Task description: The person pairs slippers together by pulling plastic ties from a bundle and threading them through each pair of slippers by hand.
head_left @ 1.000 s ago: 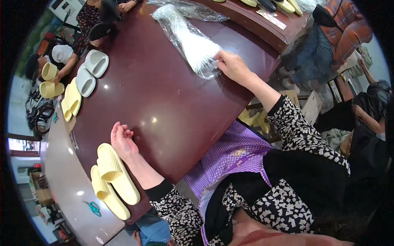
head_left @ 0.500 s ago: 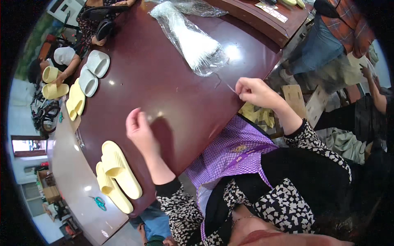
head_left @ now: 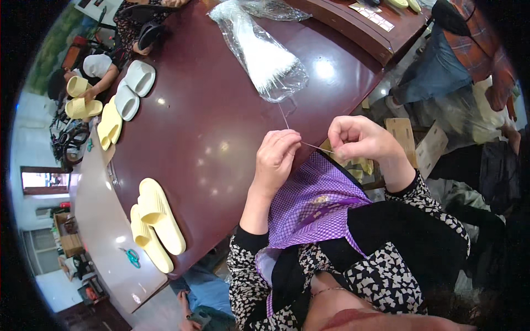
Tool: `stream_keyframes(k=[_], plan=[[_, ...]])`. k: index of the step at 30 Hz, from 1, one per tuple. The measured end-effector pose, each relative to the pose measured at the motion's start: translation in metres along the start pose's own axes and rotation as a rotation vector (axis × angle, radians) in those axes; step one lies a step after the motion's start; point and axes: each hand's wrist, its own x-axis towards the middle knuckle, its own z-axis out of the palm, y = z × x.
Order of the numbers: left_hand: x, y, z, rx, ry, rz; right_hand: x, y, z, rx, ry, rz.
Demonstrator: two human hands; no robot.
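Observation:
A thin pale strand (head_left: 317,147) is stretched between my hands above the near edge of the dark red table. My left hand (head_left: 276,157) pinches it between thumb and fingers, and a finer length runs from that hand up toward the plastic bag. The other end sits in the curled fingers of my right hand (head_left: 361,139), which is past the table edge. Beyond my hands lies a clear plastic bag (head_left: 262,55) holding a bundle of thin white strands. A pair of pale yellow slides (head_left: 163,218) rests at the left, apart from my hands.
Grey slides (head_left: 133,88) and more yellow slides (head_left: 110,122) line the table's far left. Teal scissors (head_left: 131,257) lie on the lighter surface (head_left: 102,220). A raised wooden ledge (head_left: 359,27) stands at the back. Several people are around the table, one holding yellow slides (head_left: 80,99).
My left hand has moved right, from over the table to beside my right hand, and now grips the strand. The right hand has shifted slightly right and down.

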Motion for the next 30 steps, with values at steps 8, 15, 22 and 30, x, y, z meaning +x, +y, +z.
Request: stream_keyframes(k=[8,15,22,30], plan=[[-0.027,0.0,-0.006,-0.519,0.334,-0.581,0.098,0.026,-0.029,-0.701,0.366,-0.45],[-0.05,-0.004,-0.016,-0.975,0.582,-0.627,0.194,0.057,-0.057,-1.677,0.289,-0.298],[-0.086,0.022,-0.021,-1.035,0.628,-0.695,0.213,0.06,-0.076,-1.678,0.295,-0.296],[-0.124,0.044,-0.069,-0.906,0.802,-0.642,0.204,0.042,-0.075,-1.571,0.288,-0.291]])
